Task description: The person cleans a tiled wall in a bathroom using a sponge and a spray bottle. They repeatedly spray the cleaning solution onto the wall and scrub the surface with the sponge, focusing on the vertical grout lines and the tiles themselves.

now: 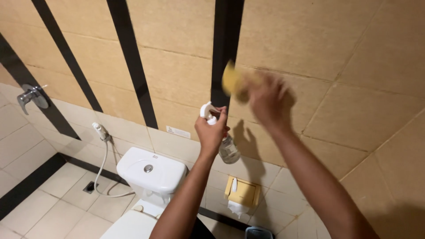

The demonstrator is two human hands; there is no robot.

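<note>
Two hands are up by the wall. Left hand (211,130) grips a spray bottle (223,139), standing up tall, nozzle pointing left. Right hand (265,99) holds a blurry yellow sponge (231,79).

I have one view only, from my head camera, tilted and looking down along both forearms at the tiled wall (354,66), which stands close and fills the upper frame. The toilet (150,172) and floor (53,208) sit far below at lower left.
</note>
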